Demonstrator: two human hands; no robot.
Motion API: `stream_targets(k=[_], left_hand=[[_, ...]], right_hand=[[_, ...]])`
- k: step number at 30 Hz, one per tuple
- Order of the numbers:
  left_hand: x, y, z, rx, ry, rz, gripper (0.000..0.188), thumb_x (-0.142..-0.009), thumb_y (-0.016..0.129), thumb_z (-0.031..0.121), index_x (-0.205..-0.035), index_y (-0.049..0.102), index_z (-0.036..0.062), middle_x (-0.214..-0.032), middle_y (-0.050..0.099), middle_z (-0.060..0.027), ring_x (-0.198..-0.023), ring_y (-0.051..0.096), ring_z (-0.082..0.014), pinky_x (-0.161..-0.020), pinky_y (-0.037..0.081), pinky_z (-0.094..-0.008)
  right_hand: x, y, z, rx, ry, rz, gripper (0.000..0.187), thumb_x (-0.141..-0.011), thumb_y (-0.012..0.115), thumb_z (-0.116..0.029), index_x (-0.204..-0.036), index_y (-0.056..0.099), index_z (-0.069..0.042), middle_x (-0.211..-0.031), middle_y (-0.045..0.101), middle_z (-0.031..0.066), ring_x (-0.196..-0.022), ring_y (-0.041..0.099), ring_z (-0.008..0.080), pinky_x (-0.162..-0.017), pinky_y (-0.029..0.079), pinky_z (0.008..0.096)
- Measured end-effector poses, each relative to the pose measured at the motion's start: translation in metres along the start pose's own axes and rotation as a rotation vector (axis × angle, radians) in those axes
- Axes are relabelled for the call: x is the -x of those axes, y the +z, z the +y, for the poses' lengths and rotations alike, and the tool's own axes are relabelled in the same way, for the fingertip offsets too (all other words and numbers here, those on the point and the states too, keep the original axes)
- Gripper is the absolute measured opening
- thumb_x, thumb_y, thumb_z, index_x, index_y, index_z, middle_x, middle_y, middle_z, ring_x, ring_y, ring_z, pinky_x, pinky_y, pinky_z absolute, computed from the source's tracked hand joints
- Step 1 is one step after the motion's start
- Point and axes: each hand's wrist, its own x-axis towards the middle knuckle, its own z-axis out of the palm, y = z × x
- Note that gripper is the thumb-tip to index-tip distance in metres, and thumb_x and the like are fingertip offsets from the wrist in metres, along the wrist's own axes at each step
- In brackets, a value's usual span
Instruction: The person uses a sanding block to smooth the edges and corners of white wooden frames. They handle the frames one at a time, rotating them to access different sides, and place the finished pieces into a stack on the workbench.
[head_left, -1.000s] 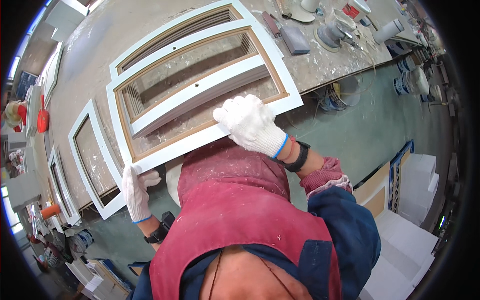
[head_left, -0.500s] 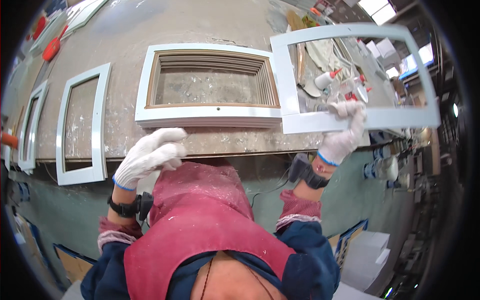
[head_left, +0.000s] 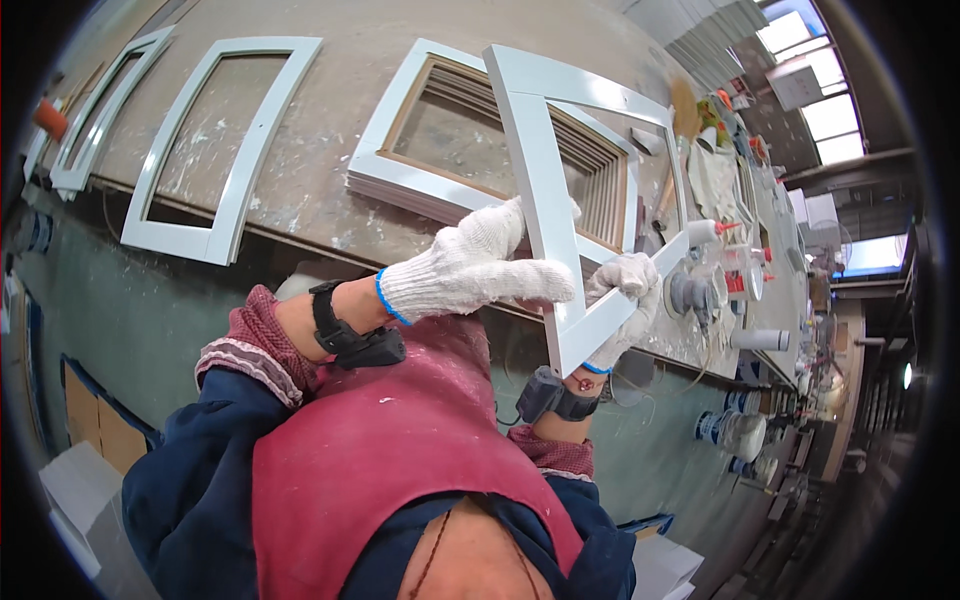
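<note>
A white cabinet-door frame [head_left: 527,160] with an open middle is held up tilted over the bench's near edge. My left hand [head_left: 470,262], in a white knit glove, is closed about its left rail, with one digit across the front and the others partly hidden behind. My right hand [head_left: 628,285], gloved too, grips the near rail at the lower right; part of it is behind the frame. Behind the held frame lies a stack of similar white frames [head_left: 392,108], partly covered by it. Another white frame [head_left: 265,140] rests at the left, overhanging the bench edge.
One more frame [head_left: 125,100] lies farther left, near an orange object [head_left: 50,119]. White bottles with red tips [head_left: 705,232], tape rolls [head_left: 690,292] and cloths [head_left: 712,170] crowd the bench's right side. Buckets [head_left: 735,432] stand on the green floor.
The held frame has swung left and turned more upright, closer to my body. My left hand has moved right and taken hold of it. The view has turned rightward.
</note>
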Motion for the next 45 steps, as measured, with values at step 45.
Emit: stream_targets(k=[45], left_hand=[[0.034, -0.011, -0.027, 0.018, -0.183, 0.228, 0.041, -0.083, 0.073, 0.017, -0.117, 0.055, 0.0023, -0.089, 0.060, -0.0019, -0.079, 0.059, -0.0105, -0.069, 0.051, -0.0263]], right_hand=[[-0.068, -0.032, 0.078, 0.151, 0.146, 0.088, 0.017, -0.095, 0.050, -0.020, -0.081, 0.048, -0.010, -0.067, 0.042, -0.0025, -0.062, 0.042, 0.0108, -0.067, 0.044, 0.0301]])
